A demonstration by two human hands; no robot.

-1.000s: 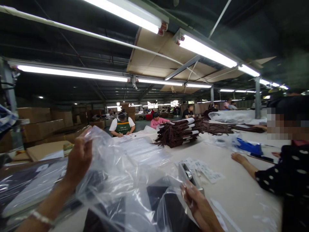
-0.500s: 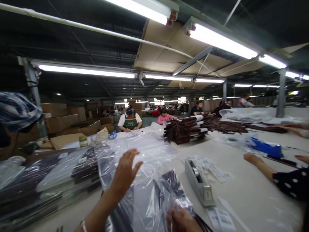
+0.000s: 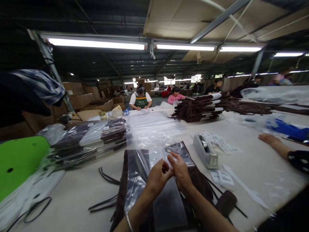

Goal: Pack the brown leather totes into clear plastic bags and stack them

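Observation:
My left hand (image 3: pixel 157 176) and my right hand (image 3: pixel 179 170) meet at the middle of the table, fingers pinched together on the clear plastic bag (image 3: pixel 145 164). The bag lies flat over a dark brown bag (image 3: pixel 166 206) with dark cord handles (image 3: pixel 106 177). Both hands are closed on the plastic at about the same spot. A grey tape dispenser (image 3: pixel 205 151) stands just right of my hands.
A stack of bagged dark items (image 3: pixel 91 138) lies at the left, beside a green chair seat (image 3: pixel 19 161). Loose clear bags (image 3: pixel 154 127) lie ahead, a pile of brown bags (image 3: pixel 198 109) beyond. White labels (image 3: pixel 222 177) are scattered at the right. Another person's arm (image 3: pixel 275 145) rests on the table. Seated workers (image 3: pixel 141 100) are far back.
The clear bag was held up in the air and has come down flat over the dark bag. My left hand went from spread to pinched beside the right. The view tilted down.

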